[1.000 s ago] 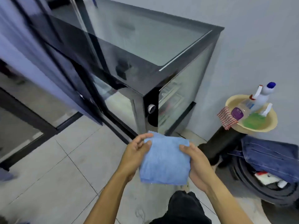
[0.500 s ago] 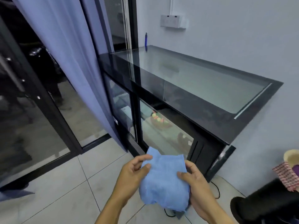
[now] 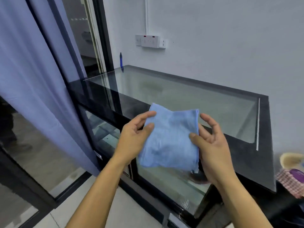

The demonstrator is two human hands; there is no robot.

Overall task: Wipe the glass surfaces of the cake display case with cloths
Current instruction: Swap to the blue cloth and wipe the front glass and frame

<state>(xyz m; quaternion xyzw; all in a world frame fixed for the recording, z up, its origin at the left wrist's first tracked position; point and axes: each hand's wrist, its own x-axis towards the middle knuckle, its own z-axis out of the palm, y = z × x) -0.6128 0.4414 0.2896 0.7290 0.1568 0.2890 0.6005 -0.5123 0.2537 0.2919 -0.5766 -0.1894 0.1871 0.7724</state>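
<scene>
- A folded light-blue cloth (image 3: 171, 139) is held in the air in front of the display case (image 3: 246, 158), over the case's near front edge and not touching the glass.
- The cloth's left edge is pinched by the left hand (image 3: 133, 139): thumb on the near face, index finger laid along the upper left corner, remaining fingers behind the cloth.
- The cloth's right edge is gripped by the right hand (image 3: 212, 145): thumb pressed on the near face, fingers curved behind the hem, with the index and middle fingertips lifted free above the upper right corner.
- The cloth hangs roughly flat, facing the camera; its lower edge droops in front of the case's front glass panel (image 3: 171, 185).
- The glass top (image 3: 189, 97) of the case is seen behind the cloth, set in a black frame; a pale strip runs along its right end.
- Behind the front glass panel some items are seen on the shelves, too blurred to identify.
- A blue pen-like object (image 3: 121, 62) stands upright at the far left corner of the case, against the wall.
- A white socket block (image 3: 150, 41) is mounted on the wall above the far end of the case.
- A blue curtain (image 3: 32, 79) hangs left of the case, in front of a dark-framed glass door.
- A checked cloth (image 3: 289, 183) and a pale basin rim (image 3: 291, 157) are seen just beyond the case's right end, cut off by the frame edge.
</scene>
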